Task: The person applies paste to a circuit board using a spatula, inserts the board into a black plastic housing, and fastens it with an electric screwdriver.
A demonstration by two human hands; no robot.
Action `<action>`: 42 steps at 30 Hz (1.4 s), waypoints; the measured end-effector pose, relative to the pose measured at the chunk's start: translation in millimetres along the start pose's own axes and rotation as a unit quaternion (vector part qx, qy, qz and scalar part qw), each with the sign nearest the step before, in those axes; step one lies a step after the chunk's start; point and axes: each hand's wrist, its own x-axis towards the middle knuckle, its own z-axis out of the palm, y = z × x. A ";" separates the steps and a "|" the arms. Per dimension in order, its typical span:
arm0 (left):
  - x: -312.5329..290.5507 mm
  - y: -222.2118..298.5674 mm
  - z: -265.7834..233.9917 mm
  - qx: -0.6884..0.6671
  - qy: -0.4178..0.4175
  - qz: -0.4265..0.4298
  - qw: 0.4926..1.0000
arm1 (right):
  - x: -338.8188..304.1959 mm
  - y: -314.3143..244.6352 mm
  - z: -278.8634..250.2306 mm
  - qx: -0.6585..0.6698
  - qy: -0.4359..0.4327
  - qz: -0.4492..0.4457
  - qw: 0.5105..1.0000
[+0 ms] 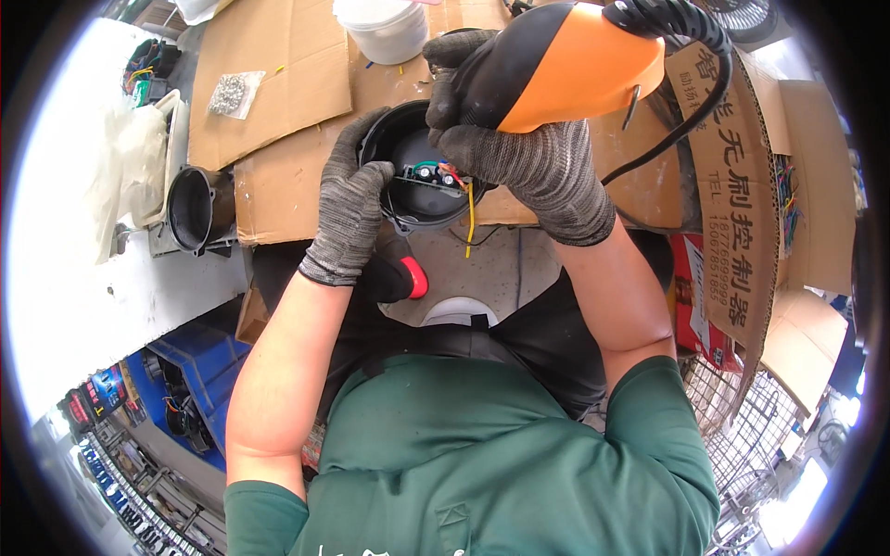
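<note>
My left hand point(350, 199), in a grey knit glove, grips the left rim of a round black housing point(436, 215), fingers behind and thumb in front. Inside the housing sits a small circuit board point(434, 176) with cylindrical parts and coloured wires. A yellow wire point(470, 222) hangs over the housing's near edge. My right hand point(524, 167), gloved too, is wrapped round an orange and black corded power tool point(584, 69), held over the housing's right side. The tool's working tip is hidden by my hand. Its thick black cable point(718, 56) loops to the right.
Cardboard sheets point(269, 56) cover the bench. A white bucket point(385, 32) stands at the back, with a clear bag of small metal parts point(236, 94) to its left. Another black housing point(201, 208) lies at left. Cardboard boxes point(728, 185) stand at right; a blue bin point(190, 371) sits lower left.
</note>
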 end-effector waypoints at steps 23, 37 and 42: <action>1.8 -5.3 -1.9 0.018 0.014 -0.004 1.000 | 14.0 -24.9 22.9 -0.024 -0.059 -0.034 0.997; 3.1 -3.9 -2.2 0.029 0.018 -0.027 0.999 | 18.6 -17.3 24.0 -0.075 -0.078 -0.056 0.993; 2.4 -1.0 -2.3 0.045 0.013 -0.007 0.999 | 13.5 -29.4 -2.3 -0.019 -0.070 -0.062 0.995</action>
